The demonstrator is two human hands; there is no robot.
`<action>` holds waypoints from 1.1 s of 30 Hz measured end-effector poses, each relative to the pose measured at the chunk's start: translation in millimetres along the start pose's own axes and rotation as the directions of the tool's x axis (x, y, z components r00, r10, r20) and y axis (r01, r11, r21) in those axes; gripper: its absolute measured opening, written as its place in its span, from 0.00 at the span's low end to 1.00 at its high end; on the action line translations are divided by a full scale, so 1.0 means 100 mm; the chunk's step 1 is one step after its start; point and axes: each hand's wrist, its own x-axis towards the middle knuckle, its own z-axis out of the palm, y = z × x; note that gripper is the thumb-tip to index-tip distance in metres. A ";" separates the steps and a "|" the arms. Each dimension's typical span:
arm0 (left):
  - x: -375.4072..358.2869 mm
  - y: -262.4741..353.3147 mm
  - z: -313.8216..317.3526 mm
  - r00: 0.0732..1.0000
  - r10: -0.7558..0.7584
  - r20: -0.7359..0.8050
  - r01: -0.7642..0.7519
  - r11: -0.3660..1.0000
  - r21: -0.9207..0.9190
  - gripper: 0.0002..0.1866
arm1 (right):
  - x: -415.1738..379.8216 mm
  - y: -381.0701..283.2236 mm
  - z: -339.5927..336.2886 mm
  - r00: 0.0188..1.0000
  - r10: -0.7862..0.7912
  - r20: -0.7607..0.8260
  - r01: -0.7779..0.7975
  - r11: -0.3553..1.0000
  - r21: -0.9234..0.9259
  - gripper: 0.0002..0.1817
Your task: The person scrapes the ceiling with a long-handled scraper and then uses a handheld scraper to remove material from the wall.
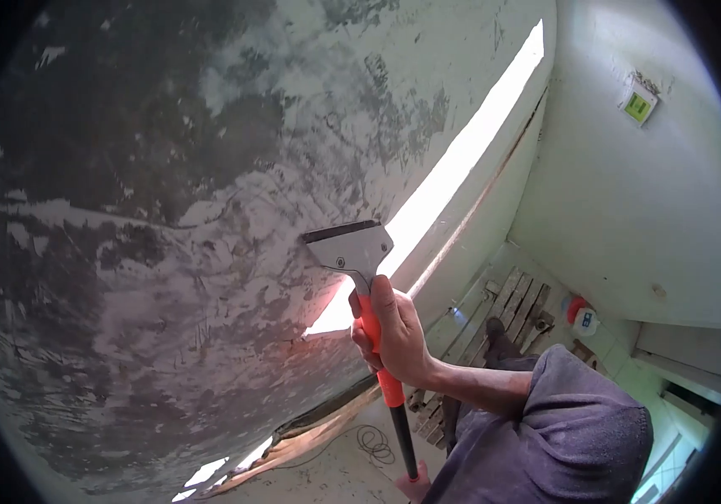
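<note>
My right hand is wrapped round the orange upper grip of a long-handled scraper, thumb lying along it toward the head. The scraper's wide grey metal head, with a dark blade edge, overlaps the patchy grey wall beside a bright strip of light. The black lower shaft runs down to my left hand, closed round its end at the bottom of the view and partly cut off by the frame edge. Whitish flakes and scrape marks cover the wall around the blade.
A narrow ledge borders the bright strip. Wooden slats lie on the floor near my foot, with a red-and-white container beyond. A coiled cable lies below. A small box with a yellow-green panel is fixed to the pale wall.
</note>
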 end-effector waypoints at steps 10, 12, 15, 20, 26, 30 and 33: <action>0.47 0.65 0.03 0.997 0.060 -0.053 -0.067 0.986 -0.153 0.23 | 0.28 -0.38 -0.06 0.988 -0.152 -0.003 0.152 0.986 0.068 0.31; 0.32 0.21 0.10 0.987 0.148 -0.064 -0.155 0.981 -0.121 0.22 | 0.21 -0.22 -0.06 0.992 -0.129 -0.006 0.129 0.991 0.029 0.31; 0.21 -0.59 0.38 1.000 0.022 0.014 -0.022 0.999 -0.029 0.20 | 0.00 0.06 -0.04 0.999 -0.039 -0.004 0.039 0.998 -0.041 0.32; 0.10 -0.82 0.32 0.971 -0.238 -0.020 0.237 0.970 -0.050 0.30 | 0.05 0.03 -0.07 0.997 0.002 0.081 0.003 0.998 -0.056 0.33; -0.15 0.01 -0.02 0.986 -0.119 -0.113 0.114 0.992 -0.056 0.27 | -0.09 0.21 0.07 1.000 -0.014 0.028 0.014 1.000 -0.004 0.32; 0.16 -0.03 0.11 0.991 -0.049 -0.123 0.037 0.995 -0.095 0.27 | 0.04 -0.01 0.00 1.000 -0.030 0.006 0.031 0.999 -0.029 0.33; 0.09 0.40 -0.03 0.980 -0.070 -0.186 0.044 0.989 -0.143 0.27 | 0.06 0.04 0.04 0.998 -0.063 -0.025 0.063 0.998 -0.015 0.33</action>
